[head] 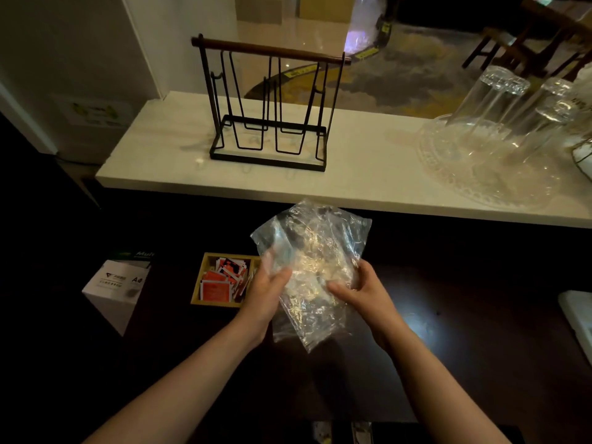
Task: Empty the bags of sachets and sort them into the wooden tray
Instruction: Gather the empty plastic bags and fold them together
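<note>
Clear plastic bag (315,270) gripped by left hand (267,291), right hand (363,291), beside wooden tray (205,277) edge

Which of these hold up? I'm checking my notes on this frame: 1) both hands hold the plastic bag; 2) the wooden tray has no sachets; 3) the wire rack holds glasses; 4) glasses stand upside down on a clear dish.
1) True: the left hand and right hand grip the plastic bag.
2) False: red sachets lie in the wooden tray.
3) False: the wire rack holds nothing.
4) True: glasses stand inverted on the clear dish.
</note>
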{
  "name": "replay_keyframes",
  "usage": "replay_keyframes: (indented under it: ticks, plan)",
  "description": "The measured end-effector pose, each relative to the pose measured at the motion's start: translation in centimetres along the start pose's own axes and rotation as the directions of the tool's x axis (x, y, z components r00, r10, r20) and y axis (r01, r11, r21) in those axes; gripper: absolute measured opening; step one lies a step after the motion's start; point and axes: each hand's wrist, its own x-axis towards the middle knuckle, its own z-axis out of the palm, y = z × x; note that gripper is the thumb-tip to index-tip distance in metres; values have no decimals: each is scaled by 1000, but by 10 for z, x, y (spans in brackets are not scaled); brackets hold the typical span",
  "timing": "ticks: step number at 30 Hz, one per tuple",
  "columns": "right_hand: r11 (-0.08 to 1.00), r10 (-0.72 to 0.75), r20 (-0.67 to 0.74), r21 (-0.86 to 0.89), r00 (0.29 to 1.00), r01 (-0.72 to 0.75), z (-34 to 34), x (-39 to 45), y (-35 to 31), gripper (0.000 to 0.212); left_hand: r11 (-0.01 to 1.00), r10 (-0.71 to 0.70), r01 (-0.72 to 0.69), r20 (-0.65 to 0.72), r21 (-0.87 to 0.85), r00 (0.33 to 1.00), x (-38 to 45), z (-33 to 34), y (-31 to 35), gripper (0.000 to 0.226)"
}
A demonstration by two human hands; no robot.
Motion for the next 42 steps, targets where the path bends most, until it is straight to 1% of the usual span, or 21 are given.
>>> replay_keyframes:
  ticks: [1,2,3,5,7,10,14,16,19,22,25,28,31,33,35,37,40,42]
  plan:
    - [999,-34,-38,-14,999,33,2,1,1,84,1000,18,-18,-7,-14,1000,-2,-2,1,52]
    - [997,-80,-66,-23,995,79,3,2,1,85,999,15,-15,-18,-29,1000,-4,-4,3,48]
    - [991,-130,-80,-28,988,128,3,3,0,78,999,2,-3,-27,-33,1000,-6,-7,4,44]
    - [981,-190,-57,-51,980,187,2,6,-2,60,999,-20,19,-21,-30,1000,-11,-12,7,37]
    - [979,-196,-6,-60,981,195,5,7,-6,39,1000,-26,26,26,3,999,-15,-16,7,29]
    - [983,-179,-4,35,984,179,13,5,-9,14,999,-42,40,60,34,997,-17,-19,8,28]
    - [983,-160,-55,79,986,164,20,6,-14,22,998,-8,3,75,59,997,-20,-21,14,29]
    - [984,-158,-84,66,984,164,20,7,-14,18,1000,-18,17,51,23,999,-21,-23,14,30]
    - [986,-149,-126,62,981,157,18,8,-14,16,999,-43,43,3,-5,999,-22,-29,11,37]
    - [978,-186,-153,60,971,197,13,9,-21,19,999,-24,22,46,41,999,-22,-35,11,38]
    - [971,-224,-95,67,970,230,13,8,-27,7,999,-31,28,72,39,997,-22,-35,12,35]
    - [968,-236,-38,80,971,238,20,7,-26,6,999,-29,27,50,25,998,-22,-28,12,29]
    - [969,-194,-72,141,978,203,26,6,-25,14,1000,-25,25,3,-2,1000,-21,-23,13,24]
    - [969,-184,-117,144,976,200,26,7,-26,20,1000,-18,18,-24,10,1000,-21,-22,12,19]
    - [963,-194,-156,160,968,219,24,6,-27,18,999,-1,3,-60,44,998,-21,-23,12,15]
    - [954,-204,-173,185,964,235,23,4,-28,19,999,18,-15,-91,40,996,-20,-24,12,12]
    - [937,-149,-162,291,976,191,21,3,-29,17,999,39,-35,-104,33,994,-17,-24,14,8]
    - [923,-120,-105,355,987,150,18,3,-30,12,996,49,-42,-97,73,994,-17,-24,13,6]
